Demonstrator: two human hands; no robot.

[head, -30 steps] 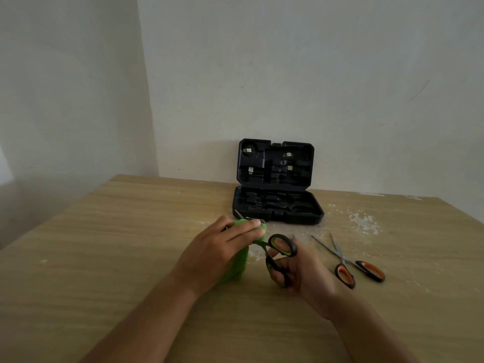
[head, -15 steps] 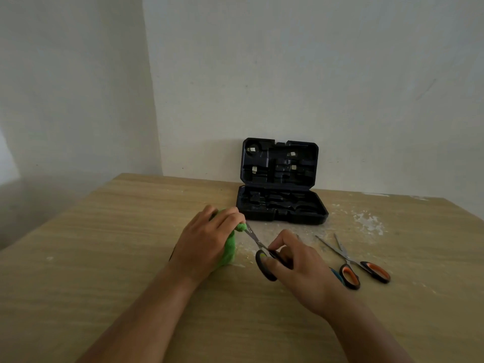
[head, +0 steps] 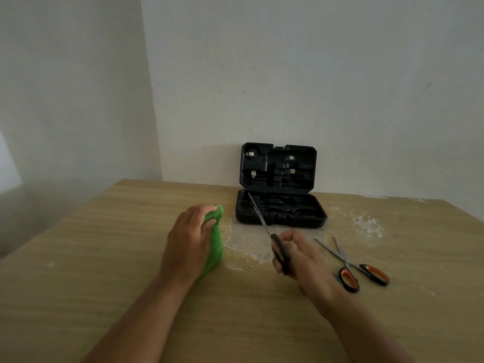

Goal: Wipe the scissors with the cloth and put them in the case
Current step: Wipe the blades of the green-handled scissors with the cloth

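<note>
A pair of black-handled scissors (head: 272, 239) is held by its handles in the curled fingers (head: 284, 238) of the right hand (head: 303, 260), the closed blades being pointed up and away from those fingers, so that the tip is seen over the left part of the open case's lower tray. Whether the tip touches the tray cannot be told. The black case (head: 280, 195) is stood beyond the fingers at the wall, its lid raised upright. A green cloth (head: 216, 244) is bunched and gripped in the curled fingers (head: 209, 224) of the left hand (head: 188, 242), just left of the right-hand fingers and apart from the blades. A second pair of scissors with orange-lined handles (head: 353, 265) is laid on the table (head: 104, 258) just right of the right hand, blades slightly parted. Pale scuffed patches are seen on the table between the fingers and the case.
</note>
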